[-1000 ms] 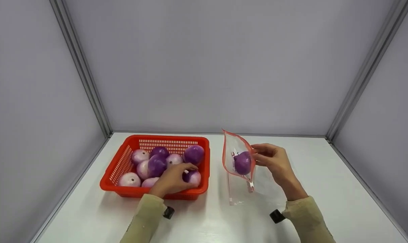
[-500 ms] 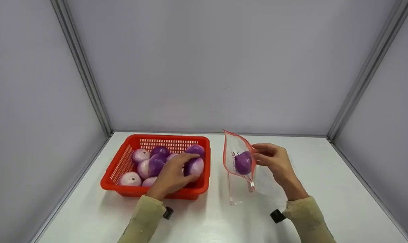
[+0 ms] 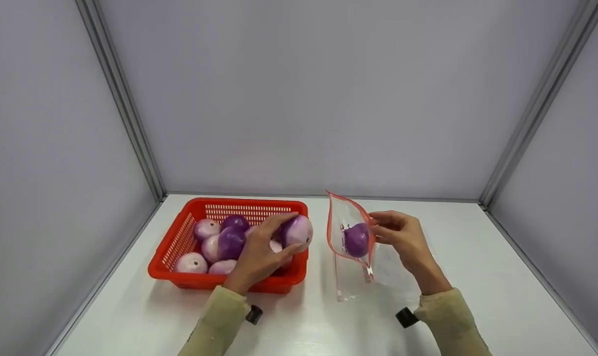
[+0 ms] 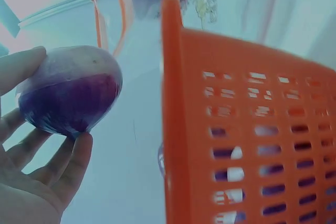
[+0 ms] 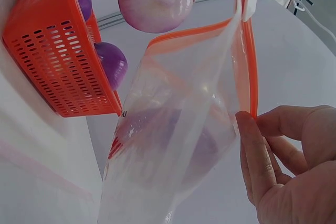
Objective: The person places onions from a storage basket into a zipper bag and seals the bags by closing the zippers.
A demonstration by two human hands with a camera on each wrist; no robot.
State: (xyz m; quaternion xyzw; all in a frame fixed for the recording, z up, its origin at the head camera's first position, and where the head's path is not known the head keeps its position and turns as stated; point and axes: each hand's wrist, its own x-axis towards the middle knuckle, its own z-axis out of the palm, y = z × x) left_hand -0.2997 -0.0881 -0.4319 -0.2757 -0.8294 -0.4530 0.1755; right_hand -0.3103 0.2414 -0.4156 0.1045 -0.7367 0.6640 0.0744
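My left hand [image 3: 261,252] grips a purple-and-white onion [image 3: 299,231] between thumb and fingers, raised at the right rim of the red basket [image 3: 229,283]. In the left wrist view the same onion [image 4: 71,90] is pinched with its purple half downward. My right hand [image 3: 400,237] pinches the red-edged mouth of a clear zip bag [image 3: 339,242], which gapes toward the left. Inside the bag sits a purple onion [image 3: 356,240]. From the right wrist the bag [image 5: 173,129] hangs from thumb and fingertips [image 5: 247,124], its onion blurred behind the plastic.
Several more onions [image 3: 232,242] lie in the basket. Flat on the white table [image 3: 318,326], under the held bag, is more clear plastic with a red edge [image 3: 335,277]. Grey panels [image 3: 328,99] enclose the table at the back and sides.
My left hand has lifted the onion from the basket's right side, up and rightward to the rim nearest the bag. My right hand and the bag have stayed in place.
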